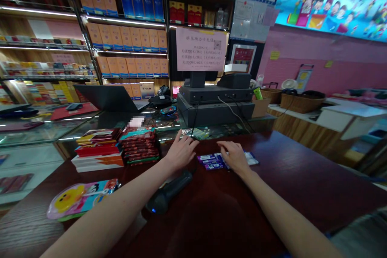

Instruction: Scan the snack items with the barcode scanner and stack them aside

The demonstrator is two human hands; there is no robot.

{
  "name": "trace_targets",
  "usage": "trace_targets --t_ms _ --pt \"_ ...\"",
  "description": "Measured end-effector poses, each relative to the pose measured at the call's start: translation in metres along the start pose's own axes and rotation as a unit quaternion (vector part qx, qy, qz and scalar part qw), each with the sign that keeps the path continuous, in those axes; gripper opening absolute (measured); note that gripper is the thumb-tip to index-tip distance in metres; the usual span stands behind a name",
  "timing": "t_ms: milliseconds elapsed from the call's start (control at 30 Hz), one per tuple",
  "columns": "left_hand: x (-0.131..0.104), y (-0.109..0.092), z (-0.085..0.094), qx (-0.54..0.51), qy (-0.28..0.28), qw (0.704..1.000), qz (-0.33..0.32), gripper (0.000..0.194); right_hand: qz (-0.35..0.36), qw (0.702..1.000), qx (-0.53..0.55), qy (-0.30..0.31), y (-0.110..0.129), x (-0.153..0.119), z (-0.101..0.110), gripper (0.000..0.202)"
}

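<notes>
My left hand (183, 152) hovers above the dark wooden counter with its fingers apart and nothing in them. Below it lies a black handheld barcode scanner (171, 193) with a blue light. To the right, my right hand (235, 156) rests over a row of small purple packets (211, 162), its fingers spread and loosely bent. Part of the row is hidden under that hand, and a whitish-blue packet end (251, 158) sticks out on its far side. Left of my left hand stands a stack of dark red packets (140, 147).
Red and white boxes (98, 155) are piled at the left, with a yellow-duck toy pack (81, 197) nearer. Behind are a laptop (111, 98) and a monitor with a pink notice (199, 50) above a dark cash drawer (216, 109). Shelves of boxed goods line the wall.
</notes>
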State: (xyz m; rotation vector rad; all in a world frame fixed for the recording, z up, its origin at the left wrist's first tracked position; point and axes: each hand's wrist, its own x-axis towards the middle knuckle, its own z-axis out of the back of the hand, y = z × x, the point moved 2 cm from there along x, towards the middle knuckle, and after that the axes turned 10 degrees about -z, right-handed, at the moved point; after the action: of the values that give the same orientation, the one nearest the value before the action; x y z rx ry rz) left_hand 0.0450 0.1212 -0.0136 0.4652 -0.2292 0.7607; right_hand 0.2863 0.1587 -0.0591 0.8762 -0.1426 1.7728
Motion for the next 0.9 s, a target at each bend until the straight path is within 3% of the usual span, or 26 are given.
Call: trace_targets --t_ms 233,500,900 --pt "0.015 -0.01 -0.02 -0.009 0.045 0.999 -0.02 0.027 -0.012 0.997 -0.002 0.071 -0.007 -0.001 -0.002 0.026" --pt "0.024 -0.015 -0.038 -0.05 0.109 0.993 0.005 0.024 -0.014 0.988 -0.03 0.151 -0.002 -0.002 -0.015 0.027" --pt "0.036 -0.019 -0.043 -0.081 0.125 0.988 0.042 0.02 -0.033 0.989 -0.014 0.146 -0.005 -0.007 -0.022 0.03"
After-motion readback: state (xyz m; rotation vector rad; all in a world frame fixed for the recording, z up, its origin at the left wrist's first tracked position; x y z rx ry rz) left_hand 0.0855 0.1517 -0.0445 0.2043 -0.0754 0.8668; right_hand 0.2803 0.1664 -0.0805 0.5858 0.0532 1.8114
